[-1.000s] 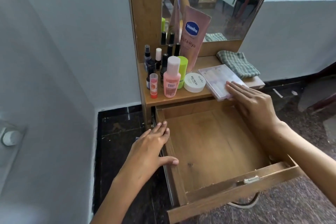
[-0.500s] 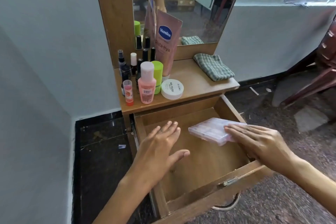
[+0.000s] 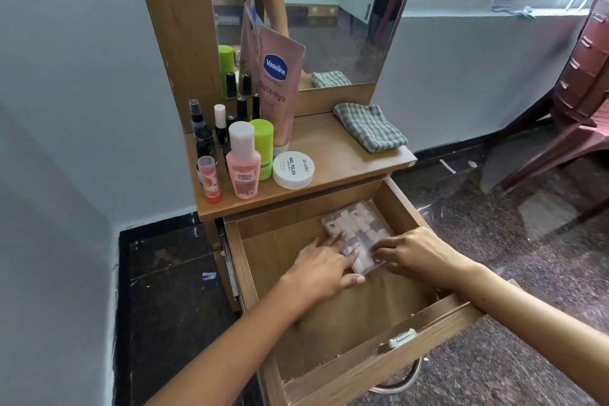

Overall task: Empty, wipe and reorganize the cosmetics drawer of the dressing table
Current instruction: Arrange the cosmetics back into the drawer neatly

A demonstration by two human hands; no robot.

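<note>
Both my hands are inside the open drawer [image 3: 428, 326], on a clear plastic box [image 3: 357, 234]. My left hand [image 3: 321, 269] lies with straight fingers on its left edge, and my right hand [image 3: 417, 252] touches its right side with fingers slightly bent. Inside the flat box are rows of small white pieces. It lies in the back right corner of the drawer, between my two hands.

We see a drawer [image 3: 329, 316] of matt brown wood grain, its handle [image 3: 400, 382] shiny metal. The nail box [image 3: 357, 234] is clear glossy plastic. On the worn wooden worktop [image 3: 333, 155] lies a woven checked cloth [image 3: 369, 130]; the jar [image 3: 292, 170] is smooth white plastic. The floor [image 3: 494, 241] is polished speckled stone.
</note>
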